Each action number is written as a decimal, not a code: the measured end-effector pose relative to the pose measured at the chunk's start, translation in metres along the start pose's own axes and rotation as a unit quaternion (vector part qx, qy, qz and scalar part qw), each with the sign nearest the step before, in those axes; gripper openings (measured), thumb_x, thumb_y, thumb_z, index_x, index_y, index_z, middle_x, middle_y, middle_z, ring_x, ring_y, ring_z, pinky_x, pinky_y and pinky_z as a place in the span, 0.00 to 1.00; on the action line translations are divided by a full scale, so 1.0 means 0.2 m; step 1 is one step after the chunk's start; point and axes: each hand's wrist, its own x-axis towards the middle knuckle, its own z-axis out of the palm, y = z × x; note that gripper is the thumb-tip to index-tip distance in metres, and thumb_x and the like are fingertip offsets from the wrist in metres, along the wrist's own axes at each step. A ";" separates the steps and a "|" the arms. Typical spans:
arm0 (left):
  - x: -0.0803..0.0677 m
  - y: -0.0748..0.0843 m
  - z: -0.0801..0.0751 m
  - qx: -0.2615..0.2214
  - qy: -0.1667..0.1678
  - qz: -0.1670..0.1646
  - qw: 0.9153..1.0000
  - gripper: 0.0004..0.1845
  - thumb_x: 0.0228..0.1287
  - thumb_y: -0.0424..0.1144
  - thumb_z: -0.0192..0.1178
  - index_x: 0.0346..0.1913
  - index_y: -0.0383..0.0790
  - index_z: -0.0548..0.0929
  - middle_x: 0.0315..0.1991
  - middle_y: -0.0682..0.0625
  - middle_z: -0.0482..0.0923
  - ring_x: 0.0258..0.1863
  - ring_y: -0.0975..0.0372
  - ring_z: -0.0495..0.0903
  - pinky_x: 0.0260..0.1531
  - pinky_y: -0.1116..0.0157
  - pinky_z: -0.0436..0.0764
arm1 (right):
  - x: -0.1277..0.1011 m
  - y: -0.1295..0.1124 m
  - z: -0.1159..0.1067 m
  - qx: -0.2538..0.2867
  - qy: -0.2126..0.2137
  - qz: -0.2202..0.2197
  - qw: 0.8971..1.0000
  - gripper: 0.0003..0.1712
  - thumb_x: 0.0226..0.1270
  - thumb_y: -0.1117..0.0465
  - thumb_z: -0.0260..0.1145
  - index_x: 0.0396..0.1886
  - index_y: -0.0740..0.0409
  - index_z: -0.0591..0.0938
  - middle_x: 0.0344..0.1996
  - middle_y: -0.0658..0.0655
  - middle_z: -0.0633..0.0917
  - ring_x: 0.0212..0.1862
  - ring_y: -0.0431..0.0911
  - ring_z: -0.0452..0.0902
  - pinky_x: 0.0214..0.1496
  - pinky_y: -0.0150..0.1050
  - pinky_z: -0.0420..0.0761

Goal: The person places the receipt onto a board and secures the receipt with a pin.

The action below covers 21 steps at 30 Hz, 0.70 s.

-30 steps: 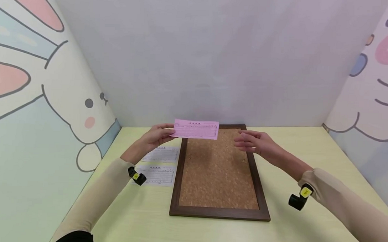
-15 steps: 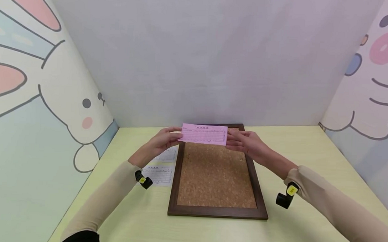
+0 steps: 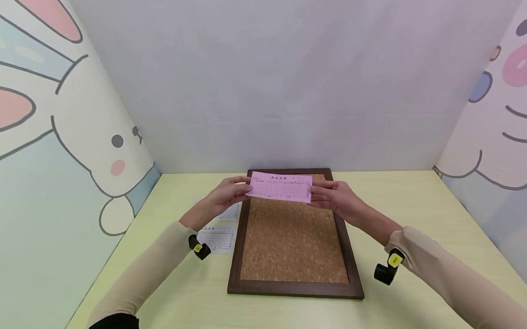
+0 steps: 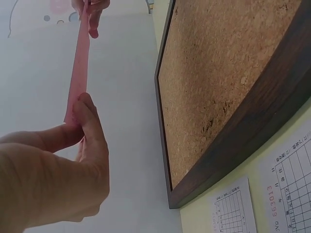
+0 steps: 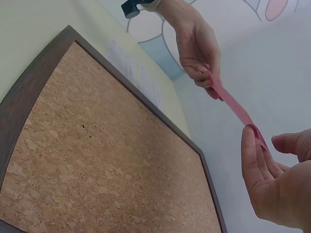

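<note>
A pink printed form slip (image 3: 281, 187) is held level above the far part of a cork board (image 3: 294, 243) with a dark wooden frame. My left hand (image 3: 225, 197) pinches its left end between thumb and fingers, plainly seen in the left wrist view, where the slip (image 4: 80, 73) appears nearly edge-on. At the other end is my right hand (image 3: 338, 201). In the right wrist view its fingers (image 5: 250, 155) lie straight along the underside of the slip, while the thumb (image 5: 286, 142) stands a little apart from it.
Two white printed forms lie on the pale yellow table (image 3: 401, 203) left of the board; the nearer form (image 3: 217, 239) is partly behind my left wrist. A grey wall (image 3: 288, 83) rises behind. Side walls carry a cartoon rabbit (image 3: 103, 144) and a pig (image 3: 524, 67).
The slip has moved right and slightly down with my left hand. My right hand has come in from the right to the slip's right end; its thumb has since lifted off the front.
</note>
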 end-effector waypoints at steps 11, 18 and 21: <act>0.02 -0.03 0.04 0.025 0.025 0.003 0.999 0.22 0.75 0.32 0.58 0.69 0.35 0.74 0.60 0.40 0.80 0.42 0.62 0.84 0.70 0.49 0.71 | 0.03 0.09 -0.07 0.006 -0.003 0.012 1.000 0.31 0.78 0.60 0.61 0.75 0.69 0.66 0.47 0.49 0.89 0.45 0.42 0.89 0.53 0.38 0.85; 0.03 -0.05 0.05 0.028 0.023 0.009 0.999 0.22 0.75 0.32 0.57 0.69 0.34 0.73 0.60 0.40 0.80 0.42 0.63 0.83 0.68 0.51 0.74 | 0.05 0.14 -0.09 0.006 -0.004 0.017 1.000 0.32 0.78 0.58 0.62 0.74 0.68 0.67 0.44 0.47 0.90 0.43 0.40 0.88 0.55 0.39 0.85; 0.04 -0.07 0.06 0.027 0.023 0.005 0.999 0.23 0.76 0.32 0.56 0.70 0.34 0.72 0.60 0.40 0.80 0.42 0.63 0.83 0.69 0.48 0.72 | 0.05 0.15 -0.09 -0.001 -0.003 0.020 1.000 0.32 0.77 0.58 0.63 0.74 0.68 0.68 0.44 0.48 0.90 0.43 0.41 0.88 0.53 0.37 0.85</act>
